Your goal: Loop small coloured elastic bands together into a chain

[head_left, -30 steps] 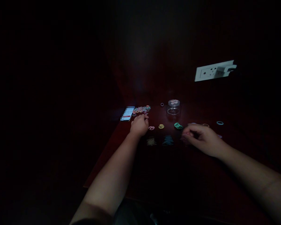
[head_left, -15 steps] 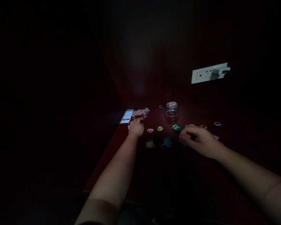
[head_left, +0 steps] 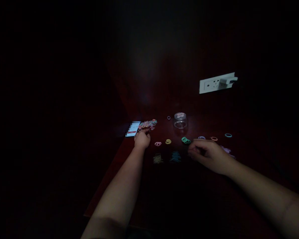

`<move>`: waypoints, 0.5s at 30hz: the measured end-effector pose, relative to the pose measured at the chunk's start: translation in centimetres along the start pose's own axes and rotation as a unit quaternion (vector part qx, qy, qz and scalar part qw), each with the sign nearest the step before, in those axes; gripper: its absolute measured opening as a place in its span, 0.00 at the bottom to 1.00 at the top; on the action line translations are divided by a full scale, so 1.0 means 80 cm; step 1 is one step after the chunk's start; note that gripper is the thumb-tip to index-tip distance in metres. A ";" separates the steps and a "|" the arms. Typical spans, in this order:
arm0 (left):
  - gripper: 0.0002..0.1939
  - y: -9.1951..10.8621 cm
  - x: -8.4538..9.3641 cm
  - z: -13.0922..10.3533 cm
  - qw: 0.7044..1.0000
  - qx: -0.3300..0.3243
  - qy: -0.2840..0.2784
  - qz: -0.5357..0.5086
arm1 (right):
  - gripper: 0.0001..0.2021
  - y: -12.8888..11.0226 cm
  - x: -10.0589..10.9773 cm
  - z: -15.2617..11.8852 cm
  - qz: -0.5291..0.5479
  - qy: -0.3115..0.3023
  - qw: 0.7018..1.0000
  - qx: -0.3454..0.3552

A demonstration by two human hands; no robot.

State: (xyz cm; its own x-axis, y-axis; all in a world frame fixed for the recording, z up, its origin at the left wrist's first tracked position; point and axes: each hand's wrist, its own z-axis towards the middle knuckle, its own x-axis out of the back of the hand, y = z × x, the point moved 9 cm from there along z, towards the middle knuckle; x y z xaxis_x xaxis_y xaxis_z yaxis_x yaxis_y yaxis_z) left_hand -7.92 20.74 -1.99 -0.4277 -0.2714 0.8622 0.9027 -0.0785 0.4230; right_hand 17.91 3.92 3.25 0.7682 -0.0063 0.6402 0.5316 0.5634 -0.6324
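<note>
My left hand (head_left: 142, 139) reaches to the near side of a mixed pile of small coloured hair ties (head_left: 147, 124), with thumb and index finger slightly apart. My right hand (head_left: 210, 155) hovers low over the table, fingers curled to a pinch; anything between them is too dark to make out. It is close to the green hair ties (head_left: 185, 140). Further left lie pink hair ties (head_left: 157, 144) and yellow hair ties (head_left: 168, 141). Nearer me are a pale yellowish heap (head_left: 157, 158) and a blue heap (head_left: 175, 156) of thin pieces. Purple pieces (head_left: 226, 151) show partly behind my right hand.
A clear lidded jar (head_left: 180, 122) stands near the wall, with a single ring (head_left: 168, 118) beside it. A lit phone (head_left: 133, 128) lies at the left edge. Purple (head_left: 201, 137), orange (head_left: 214, 138) and blue rings (head_left: 228, 135) lie at right. A wall socket (head_left: 215, 84) holds a plug.
The view has tilted slightly, so everything sits lower. My left thumb and index finger have changed pose at the pile. The reddish thing near my right fingertips no longer shows.
</note>
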 end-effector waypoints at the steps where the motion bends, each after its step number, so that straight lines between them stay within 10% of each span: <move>1: 0.19 -0.003 0.002 0.001 1.000 0.002 0.004 -0.012 | 0.09 0.000 0.000 0.000 0.001 0.001 1.000 -0.001; 15: 0.08 -0.031 0.013 0.007 0.985 0.027 0.075 -0.156 | 0.08 -0.005 0.001 0.001 0.014 0.007 1.000 0.004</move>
State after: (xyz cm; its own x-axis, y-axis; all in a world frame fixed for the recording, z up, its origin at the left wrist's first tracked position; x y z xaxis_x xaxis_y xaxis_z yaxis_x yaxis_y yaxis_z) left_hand -10.65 21.17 -1.99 -0.6682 -0.3805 0.6393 0.7231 -0.1301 0.6784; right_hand 17.69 3.77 3.61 0.7874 -0.0019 0.6164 0.5074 0.5699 -0.6464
